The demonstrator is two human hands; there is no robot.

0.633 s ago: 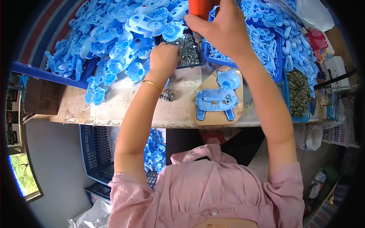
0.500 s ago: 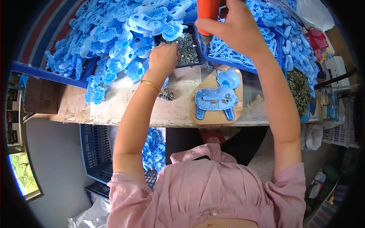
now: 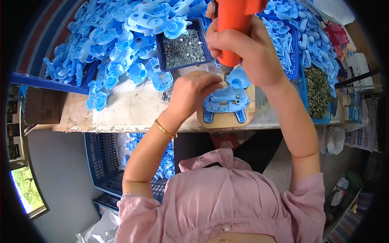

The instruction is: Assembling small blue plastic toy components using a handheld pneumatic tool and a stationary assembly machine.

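My right hand (image 3: 257, 52) grips an orange-red power screwdriver (image 3: 235, 28), its bit end pointing down over the blue plastic animal-shaped shell (image 3: 216, 106). Close to that bit end, the fingers of my left hand (image 3: 192, 90) are pinched together above the shell's upper left part. Whatever they hold is too small or hidden to name. The shell lies with its hollow side up on a tan rounded board (image 3: 223, 123), two legs toward me. A dark blue tray (image 3: 160, 52) of small metal screws (image 3: 182, 50) stands just beyond my left hand.
Blue plastic parts (image 3: 117, 44) are heaped across the back left of the wooden table (image 3: 121, 115). A blue bin (image 3: 300, 50) of thin blue parts and a container of brassy metal pieces (image 3: 318, 87) stand right. Below the table edge sits a dark blue crate (image 3: 101, 160).
My left hand has left the screw tray and come right and nearer, to the shell. My right hand has brought the screwdriver down and nearer over the shell.
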